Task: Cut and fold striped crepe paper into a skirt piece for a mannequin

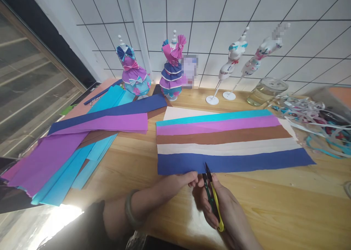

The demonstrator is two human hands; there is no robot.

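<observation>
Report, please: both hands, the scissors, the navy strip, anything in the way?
Right hand: holding scissors, one blade over navy strip. Left hand: curled at strip's near edge. Possible obstruction: left hand, close beside the blade.

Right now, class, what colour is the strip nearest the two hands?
That strip is dark blue, shown best in the head view.

"What's hidden from you?"
"My right grip point(227, 202) covers part of the snips point(215, 199); whether my left grip point(185, 179) pinches anything, I can't tell."
"Elsewhere?"
"Pixels obscure the top of the rightmost mannequin point(253, 64); the ribbon tangle point(309, 109) runs off the right edge."
</observation>
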